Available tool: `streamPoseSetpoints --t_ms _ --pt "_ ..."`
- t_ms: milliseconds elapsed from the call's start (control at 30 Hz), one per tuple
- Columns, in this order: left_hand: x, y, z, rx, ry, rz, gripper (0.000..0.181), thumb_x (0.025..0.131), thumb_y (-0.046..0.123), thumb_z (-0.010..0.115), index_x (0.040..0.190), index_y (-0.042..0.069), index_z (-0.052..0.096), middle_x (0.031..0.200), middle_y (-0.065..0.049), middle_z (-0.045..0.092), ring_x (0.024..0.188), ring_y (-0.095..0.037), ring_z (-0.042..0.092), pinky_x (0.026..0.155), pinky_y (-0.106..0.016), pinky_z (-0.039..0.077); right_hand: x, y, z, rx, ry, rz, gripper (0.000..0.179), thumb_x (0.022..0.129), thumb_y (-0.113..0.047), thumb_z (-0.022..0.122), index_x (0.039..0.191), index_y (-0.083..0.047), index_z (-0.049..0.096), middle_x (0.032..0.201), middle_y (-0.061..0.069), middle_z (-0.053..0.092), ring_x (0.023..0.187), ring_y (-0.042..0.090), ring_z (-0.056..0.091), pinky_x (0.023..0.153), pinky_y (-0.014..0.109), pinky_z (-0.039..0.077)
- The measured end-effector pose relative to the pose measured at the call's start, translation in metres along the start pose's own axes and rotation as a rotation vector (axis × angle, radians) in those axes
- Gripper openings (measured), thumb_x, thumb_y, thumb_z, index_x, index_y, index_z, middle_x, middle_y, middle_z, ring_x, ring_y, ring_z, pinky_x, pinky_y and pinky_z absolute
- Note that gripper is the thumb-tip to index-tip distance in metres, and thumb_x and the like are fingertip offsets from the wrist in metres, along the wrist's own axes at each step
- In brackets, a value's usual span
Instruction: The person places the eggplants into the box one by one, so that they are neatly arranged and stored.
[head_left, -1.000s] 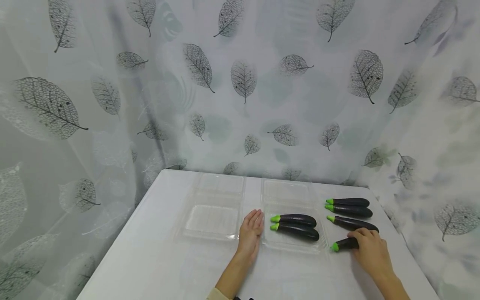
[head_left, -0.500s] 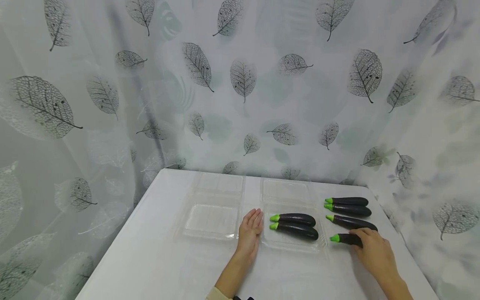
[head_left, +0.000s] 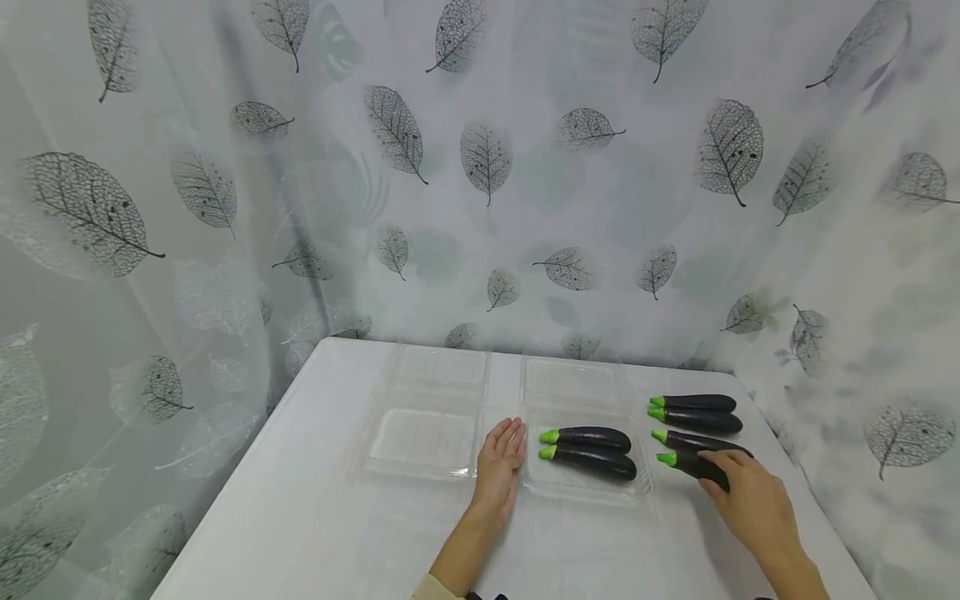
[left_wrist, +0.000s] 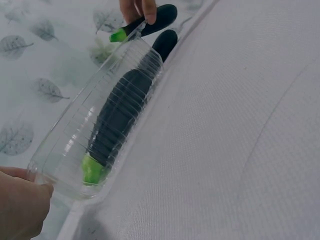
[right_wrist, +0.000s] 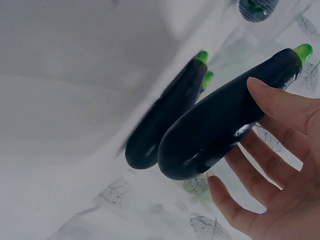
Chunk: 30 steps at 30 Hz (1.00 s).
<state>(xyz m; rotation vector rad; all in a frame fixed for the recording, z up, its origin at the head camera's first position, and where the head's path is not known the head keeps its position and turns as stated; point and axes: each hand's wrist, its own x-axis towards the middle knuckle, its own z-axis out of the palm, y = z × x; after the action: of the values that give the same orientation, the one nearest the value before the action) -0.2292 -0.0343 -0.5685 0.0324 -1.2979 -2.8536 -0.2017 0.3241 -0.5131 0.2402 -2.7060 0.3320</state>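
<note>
My right hand (head_left: 753, 504) holds a dark eggplant (head_left: 688, 467) with a bright green stem end between thumb and fingers. In the right wrist view this eggplant (right_wrist: 225, 120) slants above the table, its round end toward the camera. My left hand (head_left: 499, 468) is at the left edge of an open clear plastic container (head_left: 558, 490). Thumb and fingers pinch its rim (left_wrist: 37, 172) in the left wrist view. Inside this container lie two eggplants, a rear one (head_left: 592, 438) and a front one (head_left: 596, 463), side by side with stems to the left.
Right of the container lie three more eggplants: a back one (head_left: 697, 403), a second (head_left: 701, 420) close against it, and a third (head_left: 701, 442) just behind the held one. A second open clear container (head_left: 423, 442) stands to the left on the white table (head_left: 300, 517). A leaf-print curtain (head_left: 480, 233) surrounds the table.
My right hand has lifted its eggplant and shifted slightly back; the stem end now sits higher, close to the eggplant behind. My left hand stays at the container's edge.
</note>
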Motion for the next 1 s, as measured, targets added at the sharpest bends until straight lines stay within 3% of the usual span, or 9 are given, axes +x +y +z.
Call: streamPoseSetpoints --t_ms 233,633,1000 --pt "0.0 0.0 0.001 0.001 0.008 -0.012 0.065 0.099 -0.021 0.039 0.159 -0.011 0.017 0.165 -0.03 0.026 0.155 -0.038 0.028 0.125 -0.038 0.03 0.001 -0.01 -0.003 0.026 0.014 0.017 0.044 0.079 -0.012 0.088 0.119 -0.003 0.075 0.116 0.027 0.067 0.104 0.056 0.063 0.079 0.072 0.048" --pt "0.0 0.0 0.0 -0.005 0.005 0.002 0.064 0.099 -0.02 0.04 0.158 -0.012 0.017 0.164 -0.032 0.027 0.154 -0.041 0.028 0.126 -0.04 0.029 0.003 -0.03 -0.004 0.064 0.1 -0.039 0.046 0.076 -0.012 0.091 0.119 -0.004 0.076 0.113 0.023 0.069 0.104 0.051 0.062 0.08 0.069 0.05" --pt "0.001 0.0 0.001 -0.001 0.02 -0.026 0.066 0.098 -0.02 0.041 0.159 -0.009 0.019 0.165 -0.029 0.027 0.154 -0.037 0.03 0.124 -0.038 0.032 0.006 -0.042 -0.005 0.064 0.15 -0.1 0.047 0.073 -0.011 0.092 0.117 -0.004 0.077 0.11 0.019 0.071 0.1 0.047 0.063 0.075 0.064 0.05"
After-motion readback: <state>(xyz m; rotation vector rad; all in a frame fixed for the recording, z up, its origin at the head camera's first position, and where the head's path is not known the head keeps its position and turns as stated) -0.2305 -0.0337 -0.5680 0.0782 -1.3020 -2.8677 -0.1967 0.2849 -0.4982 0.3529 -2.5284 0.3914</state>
